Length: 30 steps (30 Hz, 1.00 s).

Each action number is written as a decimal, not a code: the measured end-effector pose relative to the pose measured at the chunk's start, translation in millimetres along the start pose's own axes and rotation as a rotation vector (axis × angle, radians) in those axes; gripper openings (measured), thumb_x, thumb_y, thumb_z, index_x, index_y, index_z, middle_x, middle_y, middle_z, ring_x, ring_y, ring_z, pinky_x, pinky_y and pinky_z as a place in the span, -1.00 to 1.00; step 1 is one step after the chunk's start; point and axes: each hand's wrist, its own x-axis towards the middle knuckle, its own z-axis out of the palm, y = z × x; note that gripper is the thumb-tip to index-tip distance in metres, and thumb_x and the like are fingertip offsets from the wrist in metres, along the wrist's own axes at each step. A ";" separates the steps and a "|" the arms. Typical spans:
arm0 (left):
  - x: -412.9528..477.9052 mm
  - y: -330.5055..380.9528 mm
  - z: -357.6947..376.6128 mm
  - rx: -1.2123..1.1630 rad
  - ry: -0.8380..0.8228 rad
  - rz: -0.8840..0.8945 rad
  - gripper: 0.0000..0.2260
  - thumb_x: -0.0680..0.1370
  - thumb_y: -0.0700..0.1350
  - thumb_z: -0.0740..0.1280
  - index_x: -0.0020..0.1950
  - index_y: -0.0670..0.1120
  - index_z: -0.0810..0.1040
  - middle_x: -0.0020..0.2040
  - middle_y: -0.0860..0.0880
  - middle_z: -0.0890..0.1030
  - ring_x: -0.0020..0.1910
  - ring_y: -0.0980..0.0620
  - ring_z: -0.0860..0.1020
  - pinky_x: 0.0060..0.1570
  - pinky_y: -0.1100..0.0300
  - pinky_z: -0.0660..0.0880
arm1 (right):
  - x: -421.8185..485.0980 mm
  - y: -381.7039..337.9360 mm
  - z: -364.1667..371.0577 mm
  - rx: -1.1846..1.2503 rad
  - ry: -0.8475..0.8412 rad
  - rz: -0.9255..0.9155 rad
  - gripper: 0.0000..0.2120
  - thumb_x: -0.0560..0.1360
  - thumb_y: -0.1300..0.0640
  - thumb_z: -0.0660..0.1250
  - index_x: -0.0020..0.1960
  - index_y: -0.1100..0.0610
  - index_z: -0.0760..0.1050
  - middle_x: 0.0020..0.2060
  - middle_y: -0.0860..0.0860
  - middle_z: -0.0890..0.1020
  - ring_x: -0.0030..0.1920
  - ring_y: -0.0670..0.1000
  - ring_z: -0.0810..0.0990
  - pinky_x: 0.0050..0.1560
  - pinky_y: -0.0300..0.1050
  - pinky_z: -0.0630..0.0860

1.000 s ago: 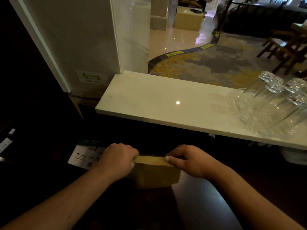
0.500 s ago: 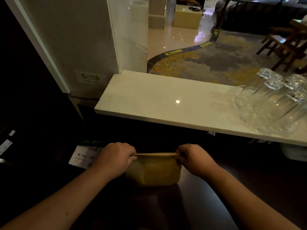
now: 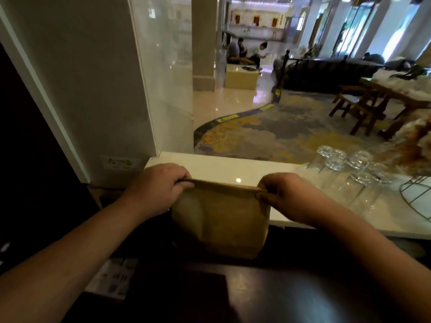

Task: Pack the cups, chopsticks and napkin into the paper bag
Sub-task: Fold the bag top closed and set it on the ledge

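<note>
A brown paper bag [image 3: 221, 220] hangs upright in the middle of the head view, its top edge pressed flat and closed. My left hand [image 3: 156, 190] grips the left end of that top edge. My right hand [image 3: 284, 194] pinches the right end. The bag's bottom is level with the dark counter [image 3: 268, 294] below it; I cannot tell whether it touches. Whatever is in the bag is hidden; no cups, chopsticks or napkin show outside it.
A white ledge [image 3: 233, 166] runs behind the bag. Upturned clear glasses [image 3: 342, 169] stand on its right part, beside a wire frame [image 3: 417, 197]. A pillar [image 3: 81, 89] rises at left. Printed paper [image 3: 112, 278] lies below left.
Both hands have lifted the bag up off the dark counter, and its top edge is now stretched taut between them. The camera has tilted up toward the room.
</note>
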 end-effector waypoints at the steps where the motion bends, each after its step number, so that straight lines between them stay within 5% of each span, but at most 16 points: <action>1: 15.3 3.5 -8.3 -0.010 0.006 0.005 -0.94 0.58 -0.09 0.53 -0.07 -0.03 0.72 -0.11 -0.04 0.71 -0.11 -0.09 0.62 -0.12 0.01 0.56 | 7.2 -0.5 -16.3 -0.016 0.019 0.001 -0.80 0.54 0.02 0.41 -0.24 -0.11 0.49 -0.31 -0.13 0.58 -0.29 -0.17 0.52 -0.34 -0.20 0.38; 7: 89.4 17.8 -31.0 0.013 -0.050 -0.027 -0.83 0.61 0.01 0.46 -0.15 0.21 0.59 -0.21 0.11 0.57 -0.11 -0.07 0.59 -0.17 0.03 0.53 | 57.9 8.8 -72.5 -0.155 0.074 0.051 -0.94 0.54 0.06 0.39 -0.03 0.03 0.61 -0.20 -0.02 0.61 -0.17 0.05 0.56 -0.20 -0.03 0.46; 18: 145.6 5.2 14.7 0.203 -0.180 -0.116 -0.87 0.65 0.04 0.39 0.09 0.05 0.70 0.00 -0.06 0.69 -0.06 -0.13 0.58 -0.19 0.05 0.46 | 121.8 51.3 -46.7 -0.257 -0.030 0.156 -0.81 0.55 0.16 0.32 0.13 0.12 0.62 -0.08 0.07 0.61 -0.11 0.10 0.55 -0.12 -0.04 0.45; 30: 157.4 -4.5 36.6 0.209 -0.154 -0.134 -0.88 0.67 -0.02 0.37 -0.06 0.07 0.55 -0.12 -0.05 0.61 -0.08 -0.15 0.58 -0.22 0.05 0.41 | 137.5 63.0 -33.5 -0.210 0.021 0.194 -0.82 0.56 0.16 0.31 0.12 0.10 0.62 -0.06 0.07 0.65 -0.14 0.07 0.56 -0.15 -0.05 0.47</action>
